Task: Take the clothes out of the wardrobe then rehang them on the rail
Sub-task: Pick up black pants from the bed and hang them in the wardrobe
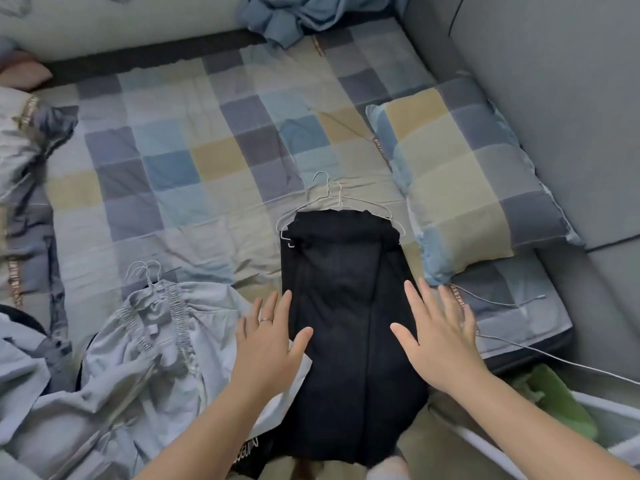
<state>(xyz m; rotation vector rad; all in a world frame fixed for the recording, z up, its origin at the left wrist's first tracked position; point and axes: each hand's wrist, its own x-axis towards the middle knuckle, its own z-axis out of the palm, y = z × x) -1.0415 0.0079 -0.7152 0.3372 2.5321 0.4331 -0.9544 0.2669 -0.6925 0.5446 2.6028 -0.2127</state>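
A black garment [346,306] lies flat on the checked bed cover, its top end on thin wire hangers [329,195]. My left hand [268,344] is spread flat at its left edge, thumb on the black cloth. My right hand [440,337] is spread flat at its right edge, fingers straight. Neither hand grips anything. To the left lies a pale blue garment [149,344] with gathered straps on its own wire hangers [145,271].
A checked pillow [464,178] lies right of the black garment. Crumpled blue cloth [294,15] sits at the far edge of the bed. More clothes [24,372] pile at the left. A grey padded wall [554,98] bounds the right. A thin white cable [554,358] trails off the bed.
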